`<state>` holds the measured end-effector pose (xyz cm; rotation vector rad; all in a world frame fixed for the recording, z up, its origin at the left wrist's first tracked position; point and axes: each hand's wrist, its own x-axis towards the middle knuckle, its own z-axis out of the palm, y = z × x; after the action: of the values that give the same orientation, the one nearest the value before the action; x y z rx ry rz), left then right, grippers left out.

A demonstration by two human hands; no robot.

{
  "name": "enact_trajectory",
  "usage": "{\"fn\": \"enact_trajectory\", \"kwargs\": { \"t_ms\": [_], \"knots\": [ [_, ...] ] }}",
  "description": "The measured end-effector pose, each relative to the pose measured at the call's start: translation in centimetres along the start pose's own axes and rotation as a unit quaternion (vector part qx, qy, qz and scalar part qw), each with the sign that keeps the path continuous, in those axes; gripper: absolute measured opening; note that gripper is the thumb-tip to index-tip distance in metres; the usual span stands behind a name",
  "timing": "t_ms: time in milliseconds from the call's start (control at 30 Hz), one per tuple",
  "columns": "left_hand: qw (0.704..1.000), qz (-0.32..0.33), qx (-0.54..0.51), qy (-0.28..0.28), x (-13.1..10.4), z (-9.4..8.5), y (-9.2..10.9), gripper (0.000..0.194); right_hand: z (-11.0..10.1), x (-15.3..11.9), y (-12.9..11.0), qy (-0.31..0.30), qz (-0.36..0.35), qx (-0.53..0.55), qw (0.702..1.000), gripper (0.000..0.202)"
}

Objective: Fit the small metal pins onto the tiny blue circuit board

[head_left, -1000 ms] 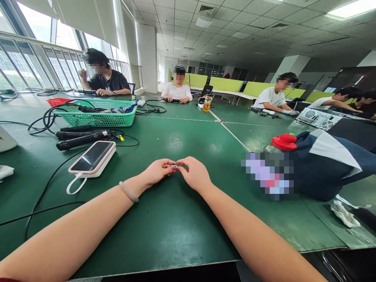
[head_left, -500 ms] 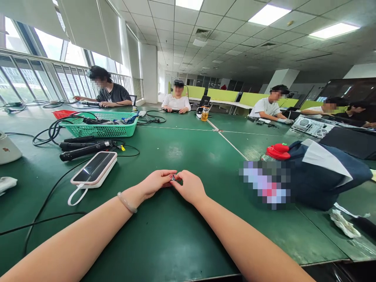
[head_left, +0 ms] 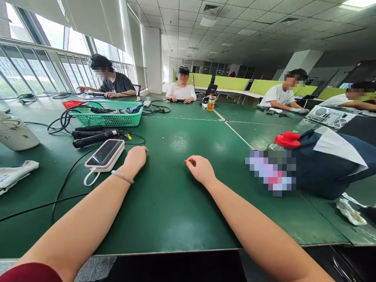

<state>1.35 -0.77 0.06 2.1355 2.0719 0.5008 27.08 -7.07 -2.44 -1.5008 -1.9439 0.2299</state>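
The white phone-like device lies on the green table, just beside the left hand. This hand is curled, and I cannot tell whether it grips something. The right hand, farther off, is loosely curled; its content I also cannot tell. Beyond the device lie black cylindrical tools, then a green basket

Bare left hand turned knuckles-up, anything within its grip hidden, purple-and-pink item pixel-blurred, clear red-lidded jar masked below, pale rounded container and crumpled white bundle cut off by the left edge.
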Motion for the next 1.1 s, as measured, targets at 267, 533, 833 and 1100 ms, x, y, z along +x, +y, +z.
{"fn": "enact_trajectory", "kwargs": {
  "t_ms": [267, 533, 833, 1100],
  "knots": [
    [0.994, -0.038, 0.101, 0.011, 0.4, -0.3, -0.8, 0.028, -0.1, 0.1, 0.7, -0.013, 0.034, 0.017, 0.999, 0.022],
    [0.997, -0.033, 0.067, 0.036, 0.8, 0.4, -1.3, 0.025, 0.1, 0.0, 0.7, -0.029, 0.042, 0.017, 0.999, 0.019],
    [0.993, -0.032, -0.11, 0.028, 1.5, 2.0, -0.9, 0.031, 0.7, 0.1, 0.3, -0.076, 0.015, 0.048, 0.996, 0.017],
    [0.921, 0.141, -0.363, -0.031, -3.1, 3.9, 7.6, 0.03, 1.9, 0.7, -0.1, -0.109, -0.012, 0.015, 0.994, 0.033]
  ]
}}
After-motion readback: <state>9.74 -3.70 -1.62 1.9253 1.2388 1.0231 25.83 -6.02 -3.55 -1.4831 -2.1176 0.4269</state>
